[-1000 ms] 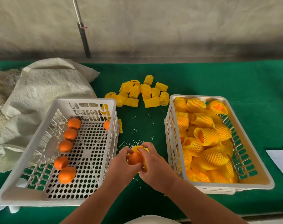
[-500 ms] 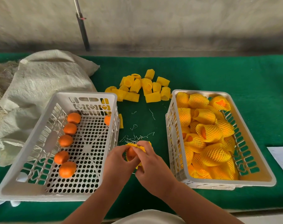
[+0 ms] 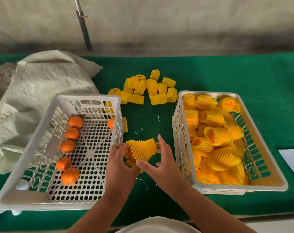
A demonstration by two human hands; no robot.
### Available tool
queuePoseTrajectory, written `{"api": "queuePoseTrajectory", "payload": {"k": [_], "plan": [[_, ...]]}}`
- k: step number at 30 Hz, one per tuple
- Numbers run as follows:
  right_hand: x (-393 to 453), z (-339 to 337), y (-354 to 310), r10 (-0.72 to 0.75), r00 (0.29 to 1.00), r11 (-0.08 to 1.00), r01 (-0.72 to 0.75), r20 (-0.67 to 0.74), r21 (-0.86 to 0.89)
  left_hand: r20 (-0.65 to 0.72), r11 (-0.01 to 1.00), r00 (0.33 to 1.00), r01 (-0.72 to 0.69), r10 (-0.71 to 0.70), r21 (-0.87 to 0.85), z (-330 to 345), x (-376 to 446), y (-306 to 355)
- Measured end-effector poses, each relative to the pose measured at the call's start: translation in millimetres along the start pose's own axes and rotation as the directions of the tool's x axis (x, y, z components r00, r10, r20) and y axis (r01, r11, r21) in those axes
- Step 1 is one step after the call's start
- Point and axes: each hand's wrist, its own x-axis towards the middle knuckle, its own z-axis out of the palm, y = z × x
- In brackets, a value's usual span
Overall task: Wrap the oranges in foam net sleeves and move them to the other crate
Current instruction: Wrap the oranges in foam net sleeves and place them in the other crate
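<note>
Head view, green table: left hand and right hand both grip one yellow foam net sleeve holding an orange, between the two crates. Left crate: six bare oranges. Right crate: sleeved oranges, piled. Spare sleeves behind; woven sack far left.

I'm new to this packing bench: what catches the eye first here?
Two hands, left hand and right hand, hold a yellow net-sleeved orange between the crates. The right crate brims with wrapped fruit; the left crate holds a few bare oranges.
</note>
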Motion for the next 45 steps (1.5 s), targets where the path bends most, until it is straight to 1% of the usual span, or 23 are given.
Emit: {"api": "queuePoseTrajectory", "payload": {"k": [2,6,8,14,19,23,26,28,30,33,36,38,45], "plan": [[3.0,2.0,-3.7,0.069,0.995,0.996,-0.073,0.07,0.05,0.023,0.999,1.0,-0.002,0.001,0.038,2.9,-0.8,1.5],[5.2,5.5,-5.0,0.058,0.998,0.998,-0.058,0.0,0.029,0.021,0.99,0.999,-0.05,0.048,0.128,6.5,-0.7,3.6],[6.5,5.4,-5.0,0.068,0.998,0.997,-0.068,-0.004,0.023,0.025,0.986,0.998,-0.062,0.058,0.154,7.2,-0.3,4.8],[9.8,7.2,-9.4,0.092,0.994,0.994,-0.088,-0.063,0.063,0.055,0.956,0.989,-0.145,0.136,0.254,15.1,-2.5,12.3],[9.9,9.0,-8.4,0.12,0.988,0.992,-0.114,-0.098,0.057,0.06,0.956,0.989,-0.149,0.138,0.253,15.8,-2.0,17.2],[10.5,8.5,-7.1,0.139,0.979,0.989,-0.129,-0.151,0.073,0.055,0.976,0.997,-0.063,0.052,0.209,13.9,-6.7,19.7],[11.8,4.8,-6.1,0.134,0.975,0.985,-0.113,-0.176,0.128,0.036,0.993,0.999,-0.016,0.011,0.119,7.7,-7.4,27.2],[12.5,1.9,-4.8,0.129,0.977,0.977,-0.096,-0.17,0.189,0.019,0.997,0.999,-0.051,0.05,0.053,2.3,-8.0,30.4],[13.6,-1.3,-3.2,0.124,0.982,0.968,-0.088,-0.146,0.234,0.019,0.996,0.996,-0.082,0.082,0.028,-2.3,-8.3,31.3],[12.8,-3.4,0.1,0.128,0.989,0.952,-0.103,-0.069,0.29,0.001,0.997,0.997,-0.071,0.071,0.016,-6.5,-8.5,28.2],[9.1,-1.1,1.7,0.116,0.993,0.953,-0.114,0.01,0.28,-0.071,0.998,0.996,-0.042,0.045,0.036,-8.2,-5.9,28.3],[7.4,0.2,0.8,0.113,0.993,0.952,-0.116,0.027,0.282,-0.104,0.997,0.994,-0.036,0.043,0.069,-8.5,-4.4,28.1],[4.4,6.5,-6.9,0.084,0.993,0.971,-0.062,-0.087,0.233,-0.13,0.958,0.972,-0.161,0.196,0.237,-7.8,-9.8,31.4]]}}
